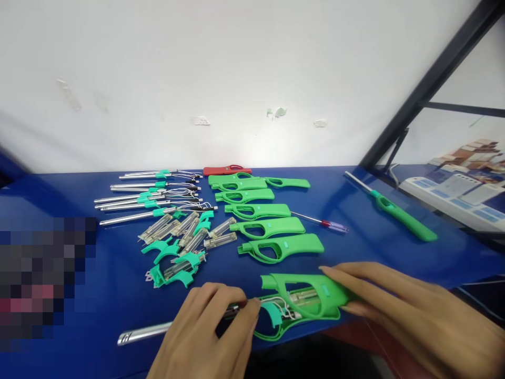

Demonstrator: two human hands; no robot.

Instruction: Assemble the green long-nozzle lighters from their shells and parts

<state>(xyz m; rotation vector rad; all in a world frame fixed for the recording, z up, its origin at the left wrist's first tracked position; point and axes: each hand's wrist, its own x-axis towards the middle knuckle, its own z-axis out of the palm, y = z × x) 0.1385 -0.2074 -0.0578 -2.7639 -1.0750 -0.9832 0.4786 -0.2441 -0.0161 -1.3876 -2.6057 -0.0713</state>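
Observation:
A green lighter shell (311, 300) lies open at the near edge of the blue table (374, 242), with white wires and a clear fuel tube inside it. Its silver metal nozzle tube (144, 332) sticks out to the left. My left hand (209, 331) pinches the tube where it joins the shell. My right hand (406, 310) lies along the shell's right end, fingers stretched over the handle and pressing on it.
A row of green handle shells (272, 226) lies in the middle. Left of it are silver nozzle tubes (145, 200) and clear fuel tubes with teal triggers (185, 242). A small screwdriver (323, 222), a red lighter (224, 170) and a finished green lighter (398, 213) lie nearby.

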